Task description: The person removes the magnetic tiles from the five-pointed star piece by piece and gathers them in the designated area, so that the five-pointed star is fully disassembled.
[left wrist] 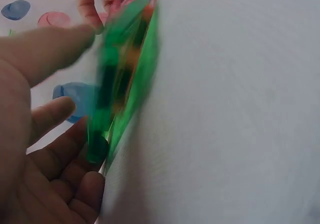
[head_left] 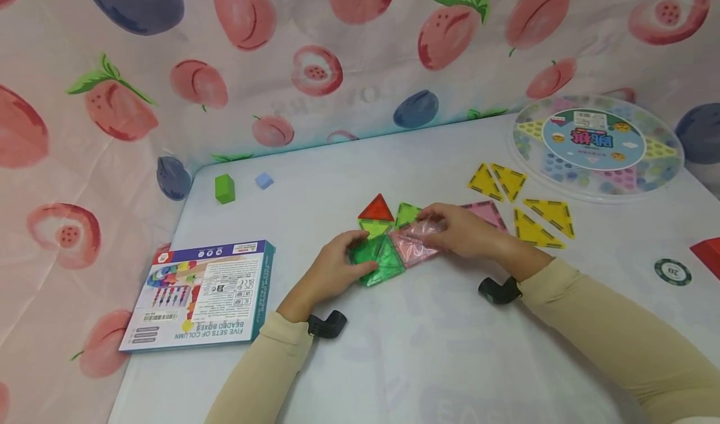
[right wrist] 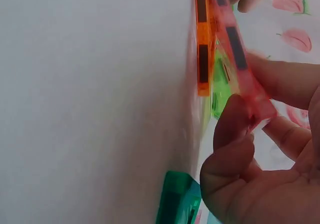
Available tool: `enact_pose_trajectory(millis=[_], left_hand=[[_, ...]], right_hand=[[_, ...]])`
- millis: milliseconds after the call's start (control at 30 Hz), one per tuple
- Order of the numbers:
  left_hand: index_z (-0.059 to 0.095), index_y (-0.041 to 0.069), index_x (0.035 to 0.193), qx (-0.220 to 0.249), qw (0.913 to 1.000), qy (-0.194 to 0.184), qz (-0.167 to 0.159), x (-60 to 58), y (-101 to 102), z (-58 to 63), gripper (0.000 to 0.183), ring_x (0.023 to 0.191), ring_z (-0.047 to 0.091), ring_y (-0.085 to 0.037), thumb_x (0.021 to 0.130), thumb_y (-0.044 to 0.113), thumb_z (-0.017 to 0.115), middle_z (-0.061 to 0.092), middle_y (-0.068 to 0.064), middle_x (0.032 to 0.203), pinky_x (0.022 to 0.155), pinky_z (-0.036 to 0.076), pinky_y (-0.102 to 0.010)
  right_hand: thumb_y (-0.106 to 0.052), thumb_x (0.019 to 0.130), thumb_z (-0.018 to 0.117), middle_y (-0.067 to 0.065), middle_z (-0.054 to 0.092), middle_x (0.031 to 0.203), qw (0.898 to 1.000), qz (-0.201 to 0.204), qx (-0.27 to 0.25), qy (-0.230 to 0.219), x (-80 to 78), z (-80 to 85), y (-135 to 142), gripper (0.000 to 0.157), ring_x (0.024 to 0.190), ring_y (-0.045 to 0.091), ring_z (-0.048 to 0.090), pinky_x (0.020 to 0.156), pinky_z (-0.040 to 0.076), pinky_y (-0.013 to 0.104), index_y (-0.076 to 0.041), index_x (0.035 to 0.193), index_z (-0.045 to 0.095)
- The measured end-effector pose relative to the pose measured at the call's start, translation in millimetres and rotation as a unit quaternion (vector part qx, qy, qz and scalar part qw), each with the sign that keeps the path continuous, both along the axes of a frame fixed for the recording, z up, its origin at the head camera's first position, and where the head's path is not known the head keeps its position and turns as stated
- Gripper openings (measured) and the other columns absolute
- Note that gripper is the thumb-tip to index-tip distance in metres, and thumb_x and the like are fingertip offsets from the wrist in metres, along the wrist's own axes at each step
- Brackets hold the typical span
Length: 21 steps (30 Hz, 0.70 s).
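My left hand [head_left: 334,264] grips a dark green translucent magnetic tile [head_left: 388,261] by its edges, thumb on the near side. In the left wrist view that green tile [left wrist: 105,94] is blurred and tilted off the tile layer beneath. My right hand [head_left: 469,233] pinches a pink magnetic tile [head_left: 413,249] right beside the green one. Seen from the right wrist, the pink tile [right wrist: 235,44] leans above an orange-edged tile [right wrist: 203,59]. Behind them lie a red triangle tile [head_left: 377,209] and light green tiles [head_left: 407,214]. Another pink tile [head_left: 488,212] is partly hidden by the right hand.
Several yellow triangle tiles [head_left: 545,214] lie to the right, below a round game box [head_left: 596,142]. At left are a boxed bead set [head_left: 202,299], a green block [head_left: 225,189] and a small blue block [head_left: 264,181]. A chip [head_left: 672,272] lies at far right.
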State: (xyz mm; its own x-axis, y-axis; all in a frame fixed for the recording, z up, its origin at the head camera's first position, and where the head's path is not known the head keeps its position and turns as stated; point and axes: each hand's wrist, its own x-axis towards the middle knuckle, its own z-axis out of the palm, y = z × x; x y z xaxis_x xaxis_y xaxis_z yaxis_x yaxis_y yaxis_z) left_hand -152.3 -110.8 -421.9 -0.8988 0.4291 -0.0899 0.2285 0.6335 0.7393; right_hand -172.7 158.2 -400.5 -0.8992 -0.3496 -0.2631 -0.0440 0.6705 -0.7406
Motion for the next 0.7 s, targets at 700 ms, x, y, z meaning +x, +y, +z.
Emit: enact_pose_trajectory(millis=[700], left_hand=[[0.054,0.012,0.118,-0.041,0.9985,0.027,-0.024,0.4,3.1,0.6,0.047,0.108,0.044,-0.014,0.078,0.032,0.068,0.048,-0.001,0.116,0.092,0.035,-0.032]], right_hand=[[-0.024,0.082,0.065,0.007,0.049,0.122,0.998,0.034,0.055,0.017,0.1,2.7,-0.2,0.051,0.099,0.022,0.044,0.086,0.04,0.039,-0.015,0.129,0.045]])
